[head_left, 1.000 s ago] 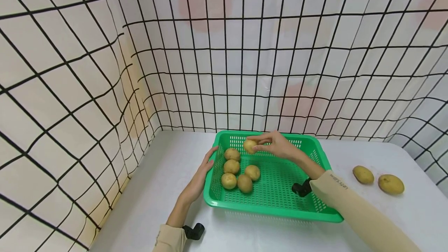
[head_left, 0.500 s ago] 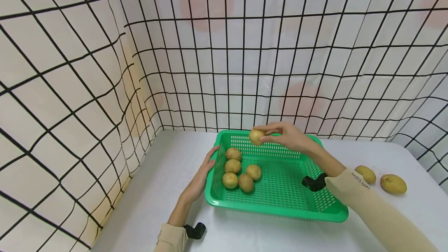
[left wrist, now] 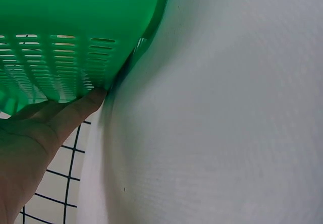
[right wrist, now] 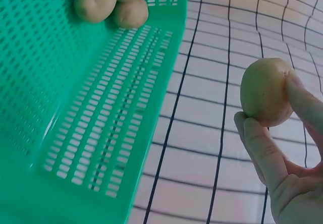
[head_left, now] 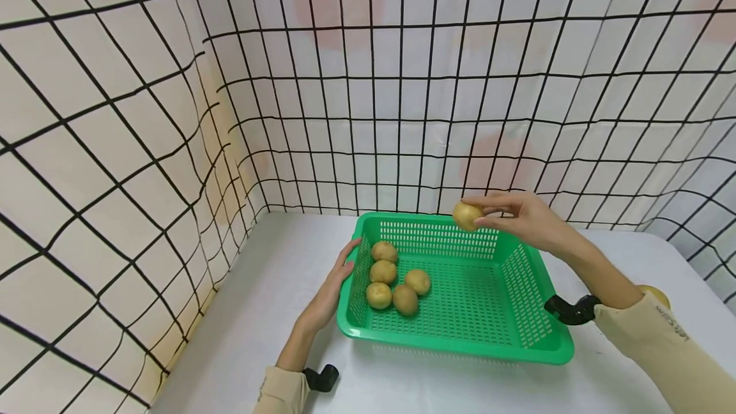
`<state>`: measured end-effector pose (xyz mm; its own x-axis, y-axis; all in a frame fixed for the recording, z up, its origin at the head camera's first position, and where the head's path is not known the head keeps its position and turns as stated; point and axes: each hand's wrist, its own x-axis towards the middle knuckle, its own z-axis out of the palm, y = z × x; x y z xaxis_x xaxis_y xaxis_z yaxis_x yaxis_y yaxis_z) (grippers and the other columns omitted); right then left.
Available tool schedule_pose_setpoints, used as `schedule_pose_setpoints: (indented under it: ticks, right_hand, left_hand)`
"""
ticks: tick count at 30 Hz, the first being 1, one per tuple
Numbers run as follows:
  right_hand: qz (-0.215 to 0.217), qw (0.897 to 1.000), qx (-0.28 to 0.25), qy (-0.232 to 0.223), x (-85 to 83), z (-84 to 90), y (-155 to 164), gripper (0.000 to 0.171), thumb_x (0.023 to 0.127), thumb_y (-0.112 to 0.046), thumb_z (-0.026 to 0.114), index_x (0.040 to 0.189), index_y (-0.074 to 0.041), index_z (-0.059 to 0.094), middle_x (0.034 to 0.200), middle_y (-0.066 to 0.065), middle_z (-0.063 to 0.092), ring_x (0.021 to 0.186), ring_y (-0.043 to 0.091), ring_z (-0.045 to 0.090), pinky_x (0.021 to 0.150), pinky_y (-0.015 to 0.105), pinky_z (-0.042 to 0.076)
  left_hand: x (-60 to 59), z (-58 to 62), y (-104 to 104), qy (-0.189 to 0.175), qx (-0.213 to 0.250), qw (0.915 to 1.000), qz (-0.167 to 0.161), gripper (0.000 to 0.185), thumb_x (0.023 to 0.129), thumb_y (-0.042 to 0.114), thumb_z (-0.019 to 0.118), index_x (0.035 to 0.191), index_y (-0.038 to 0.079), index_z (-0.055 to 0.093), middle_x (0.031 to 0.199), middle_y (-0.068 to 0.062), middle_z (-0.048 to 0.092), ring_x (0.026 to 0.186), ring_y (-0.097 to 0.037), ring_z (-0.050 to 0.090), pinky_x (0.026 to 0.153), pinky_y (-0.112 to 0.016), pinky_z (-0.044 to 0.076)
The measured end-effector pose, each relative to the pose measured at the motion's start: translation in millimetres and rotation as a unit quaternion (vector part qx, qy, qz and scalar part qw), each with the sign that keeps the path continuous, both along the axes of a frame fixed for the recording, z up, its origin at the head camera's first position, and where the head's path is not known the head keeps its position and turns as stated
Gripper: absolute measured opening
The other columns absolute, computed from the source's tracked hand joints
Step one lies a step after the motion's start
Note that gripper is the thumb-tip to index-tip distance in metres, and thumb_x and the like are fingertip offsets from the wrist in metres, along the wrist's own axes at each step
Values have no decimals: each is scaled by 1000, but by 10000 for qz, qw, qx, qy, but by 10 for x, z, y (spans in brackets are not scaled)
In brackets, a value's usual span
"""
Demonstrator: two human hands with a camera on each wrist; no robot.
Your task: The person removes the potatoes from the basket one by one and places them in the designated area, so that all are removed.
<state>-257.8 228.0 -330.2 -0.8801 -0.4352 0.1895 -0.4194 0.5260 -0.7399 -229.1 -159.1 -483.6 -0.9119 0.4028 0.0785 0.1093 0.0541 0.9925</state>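
Observation:
My right hand pinches a small yellow potato between thumb and fingertips, held up over the far rim of a green plastic basket. In the right wrist view this potato shows whole, with the slotted basket wall to its left. Several potatoes lie grouped in the basket's left part. My left hand rests against the basket's left side, its fingers extended along the outside. Seen from the left wrist, fingers and thumb touch the slotted outer wall.
A white-covered table bears the basket. Black grid netting over white sheeting rises behind and on the left. Another potato lies on the table at the right, partly hidden by my right forearm.
My right hand has lifted the potato up from inside the basket and carried it rightward. My right forearm now covers part of the table's right side. The left hand stays at the basket.

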Motion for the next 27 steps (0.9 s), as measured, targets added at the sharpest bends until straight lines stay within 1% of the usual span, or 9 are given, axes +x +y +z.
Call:
schedule_pose_setpoints:
  ticks: [5, 11, 14, 17, 19, 21, 24, 26, 27]
  right_hand:
    - [-358, 9990, 216, 182, 130, -35, 259, 42, 99, -25, 71, 141, -22, 66, 143, 4, 62, 118, -11, 53, 91, 19, 53]
    - [-855, 9957, 347, 55, 290, -129, 592, 45, 100, -30, 69, 144, -24, 63, 137, -10, 63, 118, -17, 46, 100, 68, 48]
    - [-1114, 9930, 392, -88, 362, -201, 763, 49, 100, -34, 69, 147, -26, 59, 140, -15, 60, 118, -17, 43, 98, 75, 44]
    - [-1404, 9885, 553, -121, 421, -288, 927, 53, 100, -37, 69, 150, -26, 56, 146, -13, 57, 133, 8, 51, 96, 76, 43]
    - [-1595, 9850, 617, -204, 455, -352, 1025, 56, 99, -40, 68, 152, -27, 54, 148, -17, 54, 140, 30, 48, 97, 77, 40]
    - [-1711, 9832, 582, -259, 491, -428, 1118, 57, 99, -41, 68, 153, -26, 53, 149, -22, 52, 142, 24, 48, 98, 79, 36]
    - [-1864, 9810, 482, -251, 550, -540, 1239, 56, 99, -40, 69, 151, -25, 55, 140, -38, 49, 128, -17, 42, 99, 80, 32]
    - [-1917, 9805, 418, -143, 591, -613, 1313, 54, 99, -37, 70, 150, -24, 56, 134, -43, 49, 107, -32, 31, 100, 81, 31]
    - [-1961, 9796, 415, -113, 609, -642, 1343, 54, 99, -37, 70, 149, -24, 57, 131, -46, 49, 106, -34, 30, 100, 80, 31]
  left_hand:
    - [-2, 0, 10, 0, 52, 10000, 6, 53, 113, 39, 21, 165, 36, 14, 174, -6, 6, 160, -38, 8, 124, -68, 17]
    - [-11, 0, 12, 33, 72, 10000, -28, 52, 113, 38, 21, 165, 34, 14, 174, -7, 6, 159, -38, 9, 123, -69, 18]
    - [-11, 4, 8, 24, 38, 10000, -5, 52, 113, 39, 20, 165, 35, 14, 174, -6, 7, 159, -38, 11, 123, -69, 20]
    - [-8, 10, 7, -5, 16, 10000, 25, 52, 113, 40, 21, 165, 37, 14, 174, -5, 7, 160, -37, 10, 123, -68, 19]
    - [-9, 8, 6, 18, 0, 10000, 9, 52, 113, 40, 20, 165, 36, 13, 174, -6, 6, 160, -38, 9, 123, -68, 19]
    - [-8, 5, 4, 23, -22, 10000, 2, 52, 113, 40, 20, 165, 35, 13, 175, -7, 5, 160, -38, 9, 123, -68, 20]
    - [-3, 2, 1, 68, -65, 10000, -18, 53, 113, 40, 19, 166, 33, 11, 175, -9, 5, 160, -41, 9, 122, -70, 20]
    - [-1, 5, 3, 26, -78, 10000, 3, 53, 113, 40, 19, 165, 35, 12, 175, -8, 5, 160, -40, 10, 122, -70, 20]
    - [-2, 7, 4, 15, -73, 10000, 9, 52, 113, 41, 20, 165, 36, 13, 175, -7, 5, 160, -40, 10, 122, -70, 20]
